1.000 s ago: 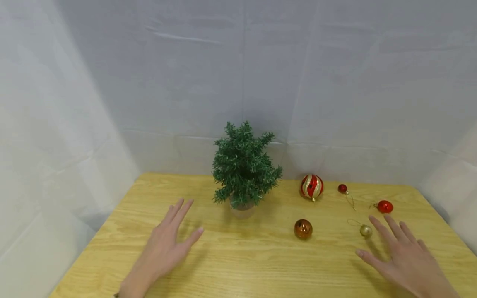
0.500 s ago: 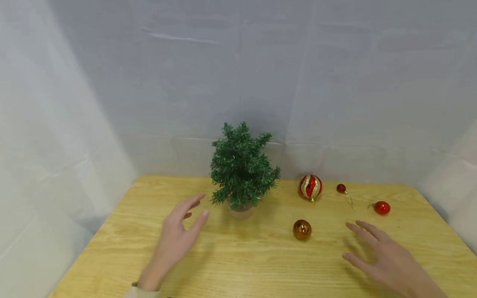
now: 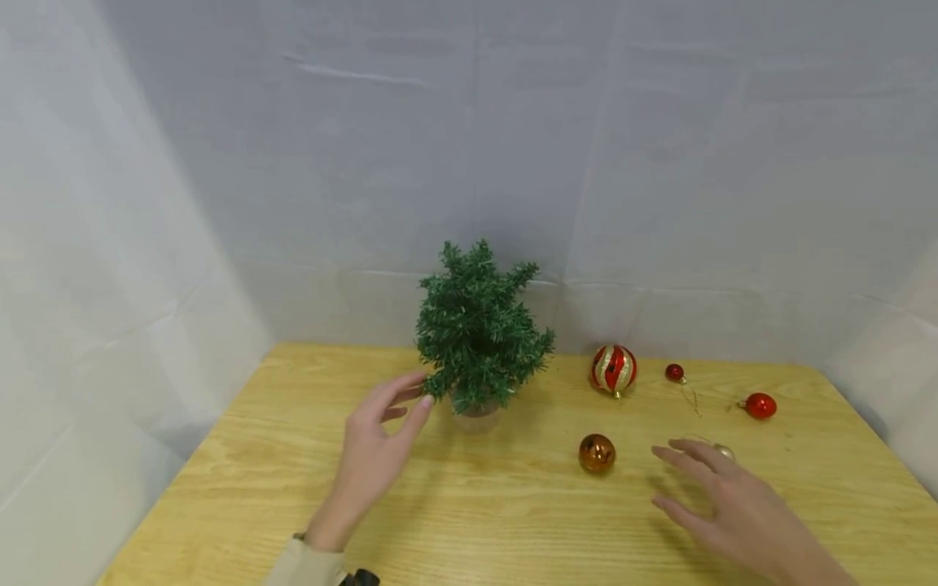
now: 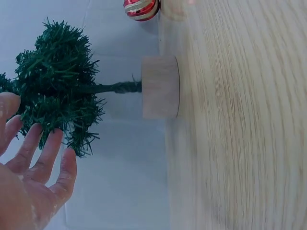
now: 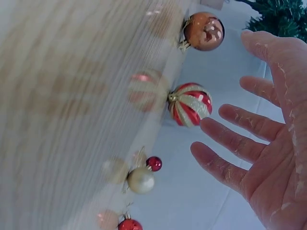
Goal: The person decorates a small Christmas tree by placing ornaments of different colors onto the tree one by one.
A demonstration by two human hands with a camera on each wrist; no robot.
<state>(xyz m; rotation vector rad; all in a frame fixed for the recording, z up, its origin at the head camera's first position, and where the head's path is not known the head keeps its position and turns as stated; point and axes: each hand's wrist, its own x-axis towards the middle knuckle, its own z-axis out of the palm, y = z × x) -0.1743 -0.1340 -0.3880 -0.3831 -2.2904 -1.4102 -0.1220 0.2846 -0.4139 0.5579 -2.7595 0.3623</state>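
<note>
A small green artificial tree [image 3: 479,330] stands on a round wooden base [image 3: 476,417] at the back middle of the table. My left hand [image 3: 410,392] is open, its fingertips right at the tree's lower left branches; the left wrist view shows the spread fingers [image 4: 43,143] just under the foliage [image 4: 57,86]. My right hand [image 3: 681,480] hovers open above the table, between a copper ball [image 3: 597,453] and a small gold ball [image 3: 724,450] that it partly hides. The right wrist view shows the empty palm [image 5: 230,132] near the copper ball [image 5: 204,31].
A red and gold striped ball [image 3: 614,368], a tiny dark red ball [image 3: 674,373] and a red ball [image 3: 760,405] lie at the back right of the wooden table [image 3: 513,521]. White sheeting closes in the back and both sides.
My left hand has moved forward and right until its fingertips reach the tree. My right hand has slid left, past the gold ball and towards the copper one.
</note>
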